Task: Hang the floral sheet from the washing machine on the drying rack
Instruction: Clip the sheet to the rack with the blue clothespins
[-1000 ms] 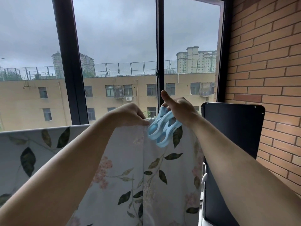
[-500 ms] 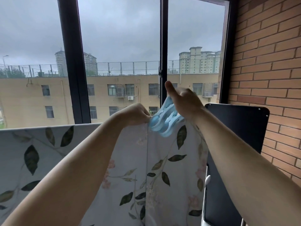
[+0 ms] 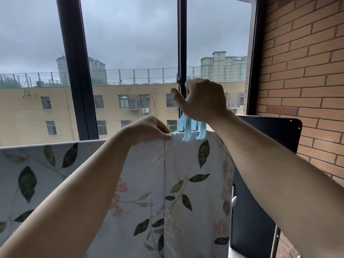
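The floral sheet (image 3: 178, 185), pale with dark leaves and pink flowers, hangs draped over a rail that it hides. My left hand (image 3: 149, 130) pinches the sheet's top edge at a seam. Just to its right, my right hand (image 3: 202, 100) grips large light-blue clothes pegs (image 3: 191, 129) from above; their jaws point down over the sheet's top edge. The drying rack itself is covered by the cloth.
A big window with black frames (image 3: 78, 71) stands right behind the sheet. A brick wall (image 3: 301, 71) closes the right side. A dark flat panel (image 3: 260, 164) leans against it beside the sheet's right edge.
My right hand has lifted and turned, so the blue pegs went from lying sideways against the cloth to pointing jaws-down over the top edge. My left hand kept its pinch.
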